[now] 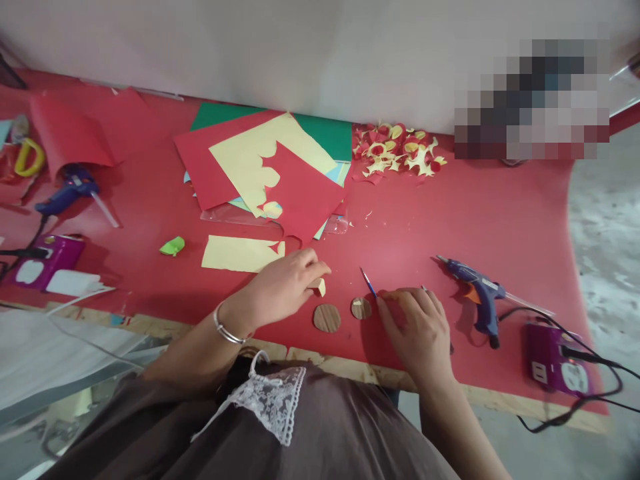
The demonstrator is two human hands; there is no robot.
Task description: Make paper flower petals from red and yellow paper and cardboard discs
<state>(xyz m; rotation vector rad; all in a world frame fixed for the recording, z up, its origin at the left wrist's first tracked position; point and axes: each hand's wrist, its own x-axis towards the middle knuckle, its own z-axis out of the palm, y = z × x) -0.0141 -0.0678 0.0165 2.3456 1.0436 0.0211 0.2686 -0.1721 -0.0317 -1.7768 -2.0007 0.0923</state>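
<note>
My left hand has its fingers curled together over a small cream block, whose end shows beneath the fingertips. Close by on the red tabletop lie a larger round wood-grain disc and a smaller one, which has a small pale piece on it. My right hand is closed, knuckles up, just right of the smaller disc. Between its thumb and forefinger is a thin blue pen-like tool, pointing away from me. The tool's rear part is hidden by the hand.
Cut red and cream sheets lie behind my hands, with paper scraps to their right. A glue gun and a purple power socket with cables stand right; another glue gun lies left. A cream strip is nearby.
</note>
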